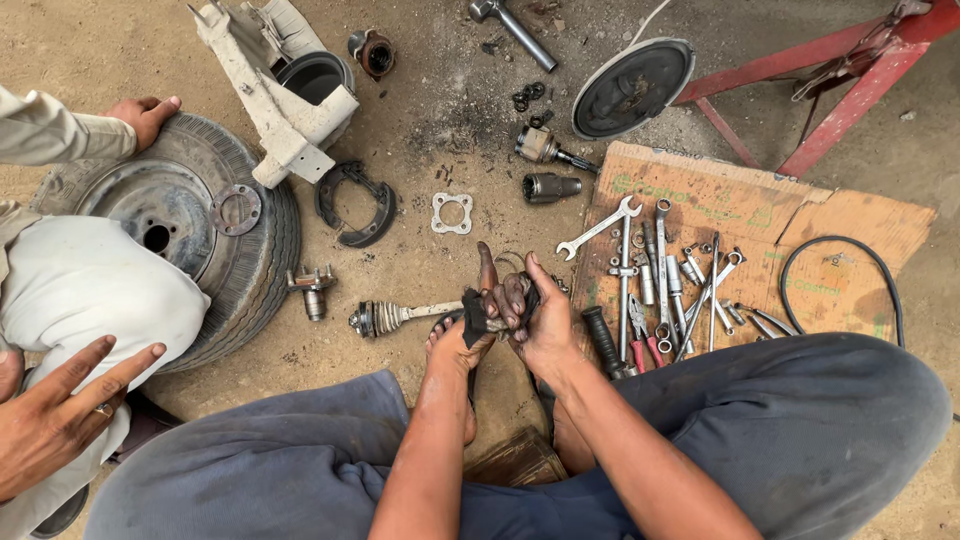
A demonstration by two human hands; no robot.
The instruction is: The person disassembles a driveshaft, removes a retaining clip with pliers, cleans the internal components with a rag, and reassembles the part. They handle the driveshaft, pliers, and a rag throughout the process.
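An axle shaft [400, 317] with a ribbed joint at its left end lies on the dirt ground, pointing right into my hands. My left hand [462, 338] wraps around a dark greasy rag [473, 313] at the shaft's right end. My right hand [535, 315] closes over the same end from the right, fingers black with grease. Both hands touch each other above my bare foot. The tip of the shaft is hidden inside my hands.
Several wrenches [660, 270] and red-handled pliers [640, 345] lie on cardboard [840, 225] to the right, beside a black hose loop [885, 270]. Another person's hands [60, 410] and knee rest at left by a tyre [250, 250]. Brake parts, a square gasket [452, 213] and a red stand [830, 70] lie beyond.
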